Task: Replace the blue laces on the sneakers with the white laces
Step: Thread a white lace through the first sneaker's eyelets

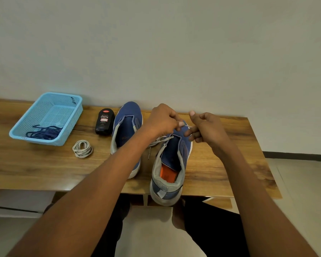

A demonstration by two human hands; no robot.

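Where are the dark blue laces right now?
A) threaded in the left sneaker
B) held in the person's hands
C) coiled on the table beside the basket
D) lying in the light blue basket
D: the dark blue laces lie in a heap inside the light blue basket, while the coil on the table is the white lace.

both forearms are bare, no sleeves, watch or rings showing. left hand and right hand ungloved. dark trousers at six o'clock.
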